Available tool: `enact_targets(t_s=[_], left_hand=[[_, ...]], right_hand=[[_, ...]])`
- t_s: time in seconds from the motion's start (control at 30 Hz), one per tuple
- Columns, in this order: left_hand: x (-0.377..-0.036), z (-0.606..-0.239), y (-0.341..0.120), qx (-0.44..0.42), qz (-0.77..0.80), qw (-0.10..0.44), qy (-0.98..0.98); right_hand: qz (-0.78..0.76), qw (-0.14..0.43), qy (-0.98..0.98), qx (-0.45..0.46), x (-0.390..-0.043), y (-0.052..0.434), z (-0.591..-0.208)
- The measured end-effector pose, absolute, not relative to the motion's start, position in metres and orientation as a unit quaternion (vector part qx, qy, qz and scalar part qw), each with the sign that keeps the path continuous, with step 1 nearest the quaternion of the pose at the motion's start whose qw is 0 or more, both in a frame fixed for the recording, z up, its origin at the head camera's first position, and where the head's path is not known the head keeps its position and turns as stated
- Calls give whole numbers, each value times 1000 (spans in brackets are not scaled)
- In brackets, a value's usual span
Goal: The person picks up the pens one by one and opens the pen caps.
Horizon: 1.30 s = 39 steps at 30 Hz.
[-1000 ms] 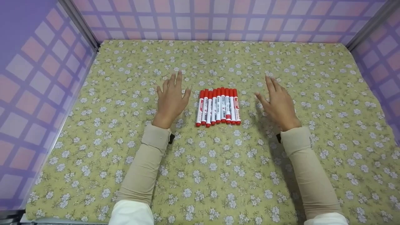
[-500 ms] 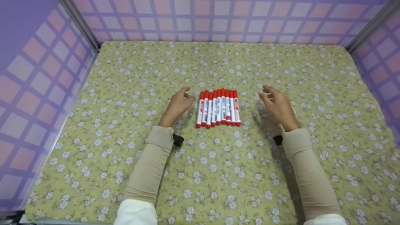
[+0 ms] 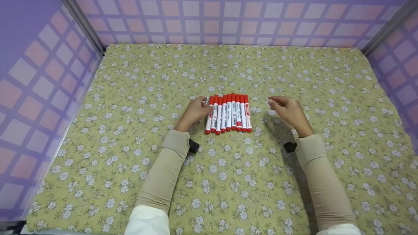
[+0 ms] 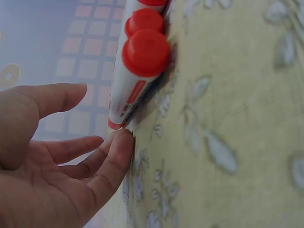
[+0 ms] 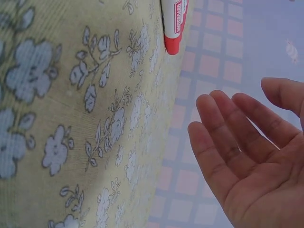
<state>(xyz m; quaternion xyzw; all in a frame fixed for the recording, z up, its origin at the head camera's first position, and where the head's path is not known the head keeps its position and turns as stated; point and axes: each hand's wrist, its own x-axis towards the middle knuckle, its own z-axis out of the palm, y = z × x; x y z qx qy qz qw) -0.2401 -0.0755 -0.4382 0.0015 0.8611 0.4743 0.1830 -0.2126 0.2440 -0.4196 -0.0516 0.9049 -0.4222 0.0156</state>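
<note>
Several red-and-white markers (image 3: 228, 114) lie side by side in a row on the flowered cloth, red caps toward the far side. My left hand (image 3: 196, 111) is at the row's left end, its thumb overlapping the leftmost marker (image 3: 209, 120) in the head view. In the left wrist view the thumb and fingers stand apart around that marker's side, fingertips (image 4: 124, 137) low at the cloth, with nothing pinched. My right hand (image 3: 289, 109) hovers right of the row, apart from the markers. Its fingers (image 5: 223, 123) are relaxed and hold nothing; the right wrist view shows one marker (image 5: 173, 23) beyond them.
A yellow-green flowered cloth (image 3: 222, 189) covers the table. Checked purple-and-pink panels (image 3: 228, 23) rise at the back, left and right, joined by metal corner posts (image 3: 85, 27). A black wrist camera (image 3: 193, 146) sits beneath the left wrist.
My left hand has moved right to the leftmost marker, its spread fingers drawing in. My right hand's fingers have bent in, and that hand stays about where it was. The markers lie unmoved.
</note>
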Motion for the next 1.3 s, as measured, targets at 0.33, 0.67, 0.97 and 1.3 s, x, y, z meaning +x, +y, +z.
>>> enact_targets(t_s=[0.33,0.67,0.97,1.3], left_hand=[[-246,-442,-70,3,451,178,875],[-245,-442,-68,-12,468,180,865],[-245,-439,-65,-22,448,172,877],[-246,-439,-65,-39,464,181,866]], right_hand=[[-427,22,900,-81,-213,244,-423],[-425,40,901,-82,-214,244,-427],[-423,54,902,-64,-214,244,-428],[-426,60,900,-66,-215,243,-427]])
